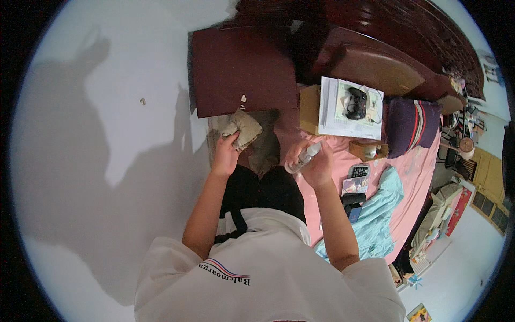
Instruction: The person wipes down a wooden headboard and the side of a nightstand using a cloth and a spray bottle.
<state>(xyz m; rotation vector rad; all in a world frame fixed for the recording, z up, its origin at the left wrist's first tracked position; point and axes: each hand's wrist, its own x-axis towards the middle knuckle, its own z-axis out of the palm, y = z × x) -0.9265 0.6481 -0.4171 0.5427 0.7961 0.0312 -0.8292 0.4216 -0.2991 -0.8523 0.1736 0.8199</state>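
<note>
My left hand point(227, 155) is closed on a folded beige cloth point(248, 130), which hangs over the near edge of a dark red cabinet top point(241, 67) or just in front of it; I cannot tell whether they touch. In my right hand point(320, 167) is a small clear bottle point(300, 161) with a whitish cap, tilted, its upper end pointing away to the right. The fingers wrap around its body. A small pale scrap point(243, 99) lies near the front edge of the cabinet top, beyond the cloth.
Right of me is a bed with a pink sheet point(416, 177). On it are a cardboard box point(309, 110), papers point(330, 121) with a black game controller point(355, 103), a purple striped pillow point(402, 126) and a light blue garment point(375, 220). A white wall point(145, 70) rises at my left.
</note>
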